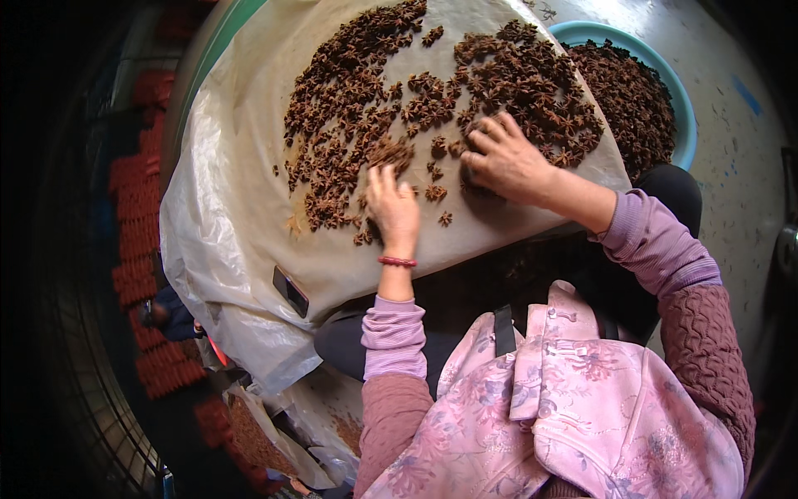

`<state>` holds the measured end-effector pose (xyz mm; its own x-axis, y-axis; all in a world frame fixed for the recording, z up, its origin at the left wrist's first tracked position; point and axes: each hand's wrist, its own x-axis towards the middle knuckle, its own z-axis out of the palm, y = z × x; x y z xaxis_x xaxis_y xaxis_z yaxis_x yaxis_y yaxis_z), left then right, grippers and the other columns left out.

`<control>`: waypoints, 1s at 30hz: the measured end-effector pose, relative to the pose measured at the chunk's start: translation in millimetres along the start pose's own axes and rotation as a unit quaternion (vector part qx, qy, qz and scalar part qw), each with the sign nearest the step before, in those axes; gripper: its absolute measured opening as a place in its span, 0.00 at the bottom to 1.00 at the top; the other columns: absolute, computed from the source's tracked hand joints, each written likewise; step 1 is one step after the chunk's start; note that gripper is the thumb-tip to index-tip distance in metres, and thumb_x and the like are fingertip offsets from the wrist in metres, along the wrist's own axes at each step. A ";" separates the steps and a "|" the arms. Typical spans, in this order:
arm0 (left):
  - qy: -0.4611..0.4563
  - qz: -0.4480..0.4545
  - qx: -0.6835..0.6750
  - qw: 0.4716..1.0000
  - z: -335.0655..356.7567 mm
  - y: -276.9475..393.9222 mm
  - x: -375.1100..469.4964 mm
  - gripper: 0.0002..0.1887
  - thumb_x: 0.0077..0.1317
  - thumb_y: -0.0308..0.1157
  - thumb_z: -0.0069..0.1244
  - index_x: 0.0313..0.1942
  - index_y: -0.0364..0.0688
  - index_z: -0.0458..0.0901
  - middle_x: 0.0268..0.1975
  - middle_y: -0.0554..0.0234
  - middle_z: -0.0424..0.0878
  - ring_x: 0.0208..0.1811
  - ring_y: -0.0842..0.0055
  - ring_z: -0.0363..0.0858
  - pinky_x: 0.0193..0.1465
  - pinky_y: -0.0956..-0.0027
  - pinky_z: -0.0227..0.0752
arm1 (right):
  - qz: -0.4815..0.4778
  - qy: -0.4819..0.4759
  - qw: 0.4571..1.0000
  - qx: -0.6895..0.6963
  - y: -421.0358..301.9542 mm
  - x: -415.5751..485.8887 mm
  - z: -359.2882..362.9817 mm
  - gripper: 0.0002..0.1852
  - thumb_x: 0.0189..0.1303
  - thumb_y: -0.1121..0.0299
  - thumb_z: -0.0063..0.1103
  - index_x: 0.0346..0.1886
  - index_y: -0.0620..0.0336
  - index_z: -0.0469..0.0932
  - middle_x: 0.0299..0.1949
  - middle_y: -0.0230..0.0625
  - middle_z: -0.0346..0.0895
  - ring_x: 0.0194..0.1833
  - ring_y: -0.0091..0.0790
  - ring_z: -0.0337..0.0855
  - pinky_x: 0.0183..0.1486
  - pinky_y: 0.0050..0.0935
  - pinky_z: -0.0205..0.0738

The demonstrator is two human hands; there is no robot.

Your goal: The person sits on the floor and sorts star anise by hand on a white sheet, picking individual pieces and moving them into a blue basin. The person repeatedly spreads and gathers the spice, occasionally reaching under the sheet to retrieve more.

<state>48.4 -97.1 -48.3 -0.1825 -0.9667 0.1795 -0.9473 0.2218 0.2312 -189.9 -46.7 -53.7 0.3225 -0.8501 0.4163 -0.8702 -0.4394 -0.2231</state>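
Observation:
Dried star anise [349,93] lies spread over a plastic-sheeted table [243,206] before me. My left hand [394,209], with a red bracelet at its wrist, reaches into the near side of the left spread. Pods at its fingertips are blurred, and whether it grips any is unclear. My right hand [506,159] is curled palm-down at the near left edge of the right-hand heap [523,81]. Its fingers hide what lies beneath them. Between the hands are a few loose star anise pods [436,193].
A blue basin [686,118] full of star anise stands on the floor right of the table. A mobile phone [290,291] lies near the table's front edge. At left are stacked red items [140,218] and another person [168,315]. An open bag [255,430] of brown material sits lower left.

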 end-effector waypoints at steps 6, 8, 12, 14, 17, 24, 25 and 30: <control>-0.029 0.206 -0.008 0.978 -0.5 47.4 -51.1 0.22 0.64 0.26 0.48 0.59 0.45 0.75 0.67 0.60 0.68 0.69 0.55 0.60 0.70 0.43 0.48 | 0.022 0.031 0.999 0.002 14.2 1.0 -15.0 0.14 0.58 0.63 0.58 0.47 0.54 0.78 0.47 0.37 0.74 0.58 0.44 0.67 0.64 0.49 0.52; -0.016 0.216 -0.021 0.976 -7.8 46.1 -61.3 0.19 0.63 0.26 0.49 0.56 0.44 0.77 0.64 0.59 0.72 0.67 0.57 0.63 0.70 0.45 0.50 | -0.005 0.013 1.000 0.025 6.9 -0.2 -15.2 0.17 0.59 0.63 0.58 0.52 0.52 0.78 0.57 0.34 0.73 0.63 0.46 0.64 0.67 0.54 0.49; 0.061 0.156 -0.062 0.984 -22.1 27.4 -49.6 0.14 0.63 0.25 0.49 0.49 0.38 0.81 0.53 0.59 0.81 0.59 0.62 0.73 0.66 0.56 0.60 | -0.029 -0.113 0.992 0.043 -1.9 -1.3 -16.1 0.13 0.58 0.62 0.58 0.45 0.51 0.81 0.55 0.33 0.73 0.65 0.46 0.62 0.70 0.57 0.45; 0.064 0.115 -0.074 0.989 -26.9 18.0 -33.3 0.13 0.63 0.26 0.49 0.48 0.38 0.81 0.51 0.60 0.82 0.57 0.63 0.74 0.64 0.58 0.62 | -0.011 -0.088 0.996 0.024 0.6 0.2 -18.0 0.12 0.56 0.66 0.58 0.43 0.54 0.80 0.55 0.33 0.73 0.65 0.45 0.63 0.70 0.55 0.46; 0.052 0.097 -0.058 0.992 -23.7 17.5 -11.6 0.15 0.63 0.25 0.49 0.51 0.39 0.80 0.53 0.60 0.81 0.61 0.64 0.71 0.66 0.57 0.59 | 0.017 -0.100 0.995 0.013 6.7 3.3 -19.8 0.11 0.54 0.70 0.58 0.42 0.55 0.80 0.55 0.33 0.73 0.64 0.45 0.63 0.70 0.53 0.47; -0.046 0.166 0.020 0.985 -1.1 37.5 21.7 0.20 0.67 0.27 0.42 0.60 0.43 0.74 0.63 0.63 0.74 0.69 0.62 0.62 0.72 0.51 0.51 | -0.007 -0.021 1.000 0.007 8.5 -1.6 -11.5 0.07 0.55 0.69 0.55 0.36 0.53 0.81 0.49 0.32 0.73 0.60 0.44 0.65 0.68 0.54 0.48; -0.036 0.136 0.014 0.990 -3.0 33.8 25.7 0.20 0.68 0.26 0.41 0.60 0.43 0.74 0.63 0.63 0.74 0.70 0.62 0.61 0.72 0.51 0.52 | -0.004 -0.023 1.000 0.010 9.4 -2.0 -10.3 0.08 0.55 0.69 0.55 0.37 0.53 0.81 0.50 0.32 0.73 0.60 0.44 0.65 0.68 0.55 0.48; 0.060 0.049 -0.123 0.989 -16.1 9.3 14.5 0.14 0.63 0.24 0.45 0.48 0.34 0.79 0.49 0.53 0.82 0.57 0.61 0.73 0.63 0.61 0.65 | 0.002 -0.030 1.000 -0.001 11.4 -0.8 -8.1 0.08 0.55 0.69 0.55 0.37 0.52 0.81 0.50 0.33 0.73 0.61 0.44 0.65 0.68 0.54 0.48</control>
<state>41.2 -107.0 -28.1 -0.2236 -0.9200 0.3219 -0.8310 0.3525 0.4303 -203.1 -48.7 -49.5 0.3408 -0.8678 0.3616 -0.8725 -0.4352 -0.2220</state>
